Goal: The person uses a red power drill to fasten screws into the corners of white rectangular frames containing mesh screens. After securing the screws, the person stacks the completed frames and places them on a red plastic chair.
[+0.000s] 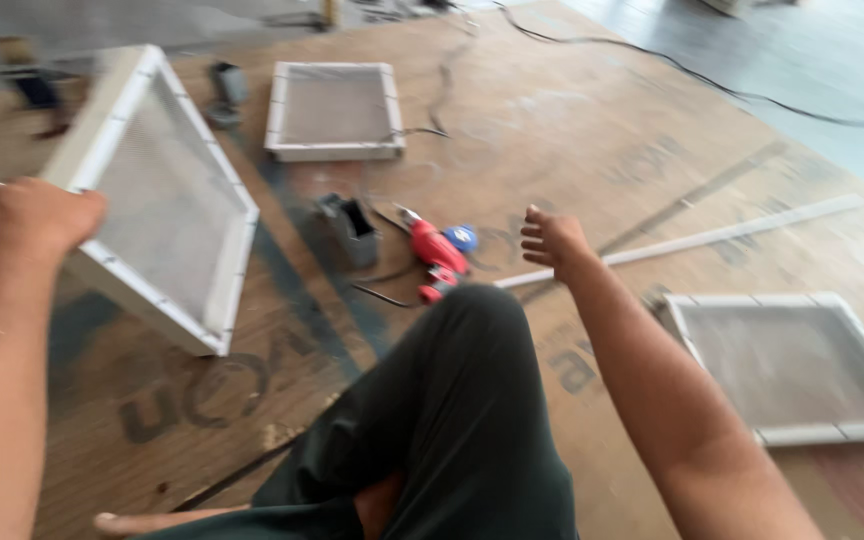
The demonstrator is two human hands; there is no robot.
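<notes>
Your left hand (22, 215) has its fingers clamped on the edge of a white-framed mesh screen (167, 205), which you hold tilted above the plywood floor (572, 130), well to the left of the red power tool (437, 255). Your right hand (552, 240) hangs in the air just to the right of that red tool, fingers curled loosely together and gripping nothing. A small grey box (347, 230) stands just left of the tool, and a long white strip (692, 240) lies on the floor running away to its right. A second mesh frame (332, 110) lies flat beyond the tool, and a third (797, 365) lies well to its right, near your right forearm. Your dark-trousered knee (452, 400) rises just in front of the tool.
</notes>
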